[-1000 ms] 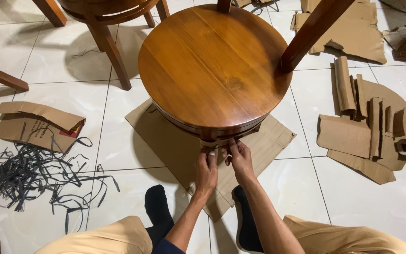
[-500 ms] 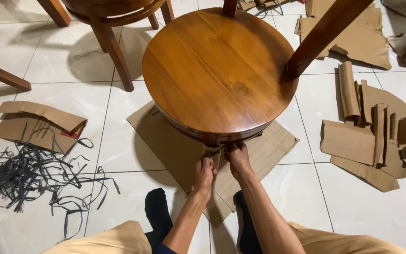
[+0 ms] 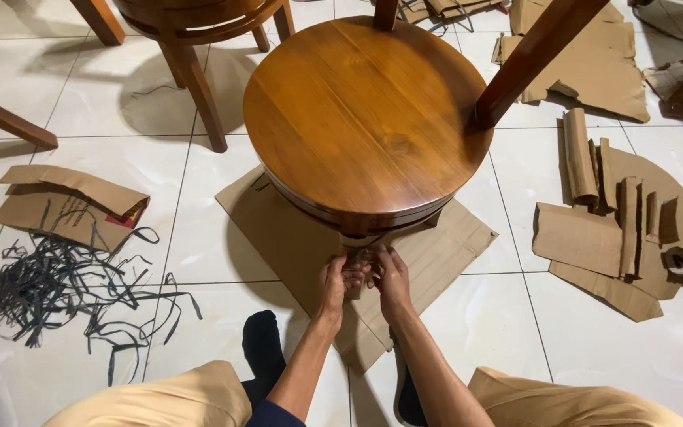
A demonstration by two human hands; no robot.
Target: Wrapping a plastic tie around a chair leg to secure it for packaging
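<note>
A tangle of black plastic strapping (image 3: 65, 285) lies heaped on the white tiled floor (image 3: 610, 356), just below a folded, flattened cardboard piece (image 3: 69, 205) with a red patch at one corner. Across the room, torn and curled cardboard scraps (image 3: 622, 225) are piled together, with a larger crumpled sheet (image 3: 594, 59) beyond them near the far edge. A second wooden chair (image 3: 191, 32) (only its legs and lower frame show) stands at the back, and one slanting wooden leg (image 3: 1, 119) enters from the side.
</note>
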